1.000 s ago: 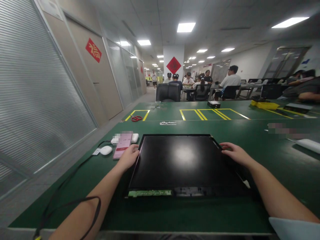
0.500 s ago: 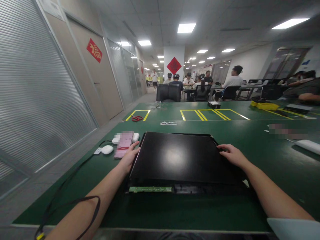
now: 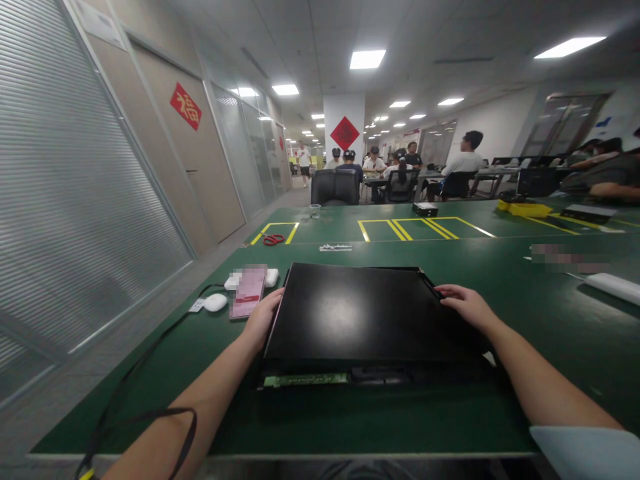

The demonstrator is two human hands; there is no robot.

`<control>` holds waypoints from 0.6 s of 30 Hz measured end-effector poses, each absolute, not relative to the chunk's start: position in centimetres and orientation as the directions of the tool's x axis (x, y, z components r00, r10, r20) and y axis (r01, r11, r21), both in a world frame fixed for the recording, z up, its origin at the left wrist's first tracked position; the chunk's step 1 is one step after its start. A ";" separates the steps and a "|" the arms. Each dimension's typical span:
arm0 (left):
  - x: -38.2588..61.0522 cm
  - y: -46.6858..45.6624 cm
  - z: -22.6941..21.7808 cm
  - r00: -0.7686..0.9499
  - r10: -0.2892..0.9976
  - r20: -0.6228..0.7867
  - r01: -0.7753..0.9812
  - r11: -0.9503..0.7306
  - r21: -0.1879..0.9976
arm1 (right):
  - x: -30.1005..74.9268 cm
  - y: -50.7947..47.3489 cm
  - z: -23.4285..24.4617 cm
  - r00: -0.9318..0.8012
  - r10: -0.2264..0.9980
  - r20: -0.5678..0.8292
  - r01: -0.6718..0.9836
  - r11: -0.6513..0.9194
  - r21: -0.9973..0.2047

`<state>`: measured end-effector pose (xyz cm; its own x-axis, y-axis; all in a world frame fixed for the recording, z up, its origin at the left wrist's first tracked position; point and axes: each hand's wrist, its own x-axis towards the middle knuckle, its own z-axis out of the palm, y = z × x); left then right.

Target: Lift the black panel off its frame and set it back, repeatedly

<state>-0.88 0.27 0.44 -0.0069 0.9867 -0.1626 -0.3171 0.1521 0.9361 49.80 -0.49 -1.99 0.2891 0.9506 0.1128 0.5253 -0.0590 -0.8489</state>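
A black flat screen panel (image 3: 345, 313) lies on the green table in front of me, over a black frame (image 3: 427, 280) whose edge shows at the far right corner. A green circuit strip (image 3: 306, 380) runs along the panel's near edge. My left hand (image 3: 264, 317) is closed on the left edge, its fingertips partly hidden behind it. At the right edge, my right hand (image 3: 467, 307) grips with thumb and fingers bent around the side. A small pale tab (image 3: 489, 359) sticks out near the right forearm.
Left of the panel lie a phone (image 3: 249, 293), a white rounded device (image 3: 215, 303) and a black cable (image 3: 155, 347). Farther back are red scissors (image 3: 273, 239), a small metal tool (image 3: 335, 247) and a clear cup (image 3: 315, 211). Several people sit at tables beyond.
The panel's near left corner has shifted slightly right. My left fingers have drawn in from beside the phone onto the panel's edge. My right hand stays at the right edge.
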 end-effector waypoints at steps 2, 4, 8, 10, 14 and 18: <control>-0.7 0.4 0.2 -0.028 0.982 -0.186 -0.328 0.166 0.930 | 49.6 -0.5 -1.9 0.288 0.952 0.106 0.443 -0.034 -0.896; -0.6 0.7 -0.3 -0.088 0.984 -0.156 -0.237 0.131 0.963 | 49.4 -0.5 -1.9 0.268 0.957 0.107 0.404 -0.011 -0.915; -0.9 1.4 -1.5 -0.150 0.988 0.038 0.086 -0.026 0.996 | 49.3 -0.4 -2.2 0.239 0.962 0.132 0.502 -0.006 -0.865; -1.1 1.6 -1.8 -0.104 0.991 0.080 0.132 -0.066 0.989 | 49.3 -0.4 -2.3 0.247 0.958 0.143 0.587 -0.030 -0.809; -1.5 1.5 -1.4 -0.035 0.991 0.130 0.179 -0.121 0.976 | 49.2 -0.4 -2.3 0.253 0.952 0.173 0.648 -0.034 -0.761; -1.4 1.1 -0.6 -0.032 0.974 0.225 0.168 -0.216 0.962 | 49.0 -0.5 -2.2 0.286 0.942 0.178 0.601 -0.031 -0.799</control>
<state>-1.43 1.09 -0.56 -0.0317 0.9739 0.2246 0.1675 -0.2164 0.9618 48.97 -0.53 -2.18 0.2855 0.9417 0.1780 0.6008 -0.0312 -0.7988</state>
